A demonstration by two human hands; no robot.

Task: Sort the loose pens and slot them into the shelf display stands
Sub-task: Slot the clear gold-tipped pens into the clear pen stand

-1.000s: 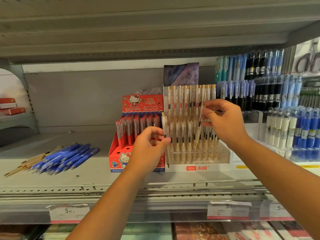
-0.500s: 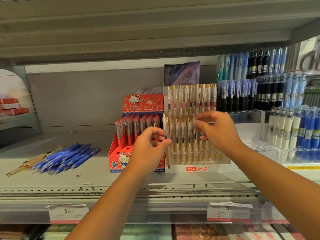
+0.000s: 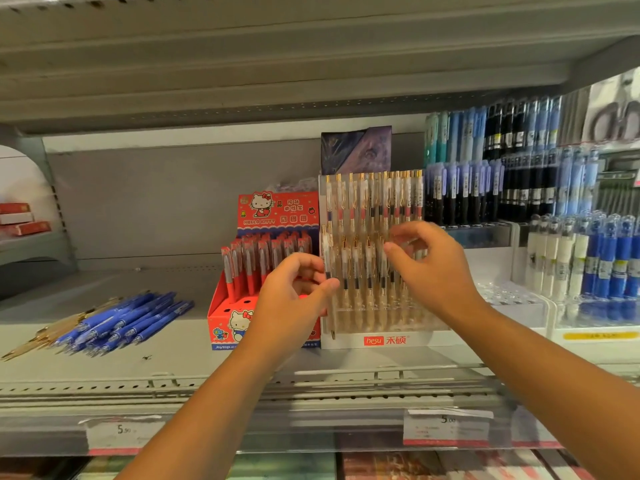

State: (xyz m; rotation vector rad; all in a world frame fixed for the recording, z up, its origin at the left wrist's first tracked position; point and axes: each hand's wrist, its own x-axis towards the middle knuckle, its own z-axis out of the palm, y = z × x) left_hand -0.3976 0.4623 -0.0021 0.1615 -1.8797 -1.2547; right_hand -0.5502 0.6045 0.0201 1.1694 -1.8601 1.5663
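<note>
Pens with clear barrels and gold clips stand upright in two tiers in the clear display stand. It sits on the grey shelf, a little toward three o'clock from the middle of what I can see.

The left hand is at the stand's nine o'clock edge. Its thumb and curled fingers pinch a single clear pen, held upright with the tip pointing down beside the stand's base.

The right hand hovers in front of the stand's lower tier, toward its three o'clock side. Its fingers are curled inward with the thumb close beneath them. The blur there keeps me from telling whether anything is held between them.

Touching the stand at its nine o'clock side is a red cartoon-cat box, with red pens standing in its back rows and open holes along the front.

Farther out toward nine o'clock, a heap of loose blue pens lies flat on the shelf. A few gold-toned pens lie against its far side.

At the stand's twelve o'clock a dark purple box rises behind it. At three o'clock are racks of blue and black pens, and beyond them white and blue pens.

Price tags hang along the shelf's front edge at six o'clock.
</note>
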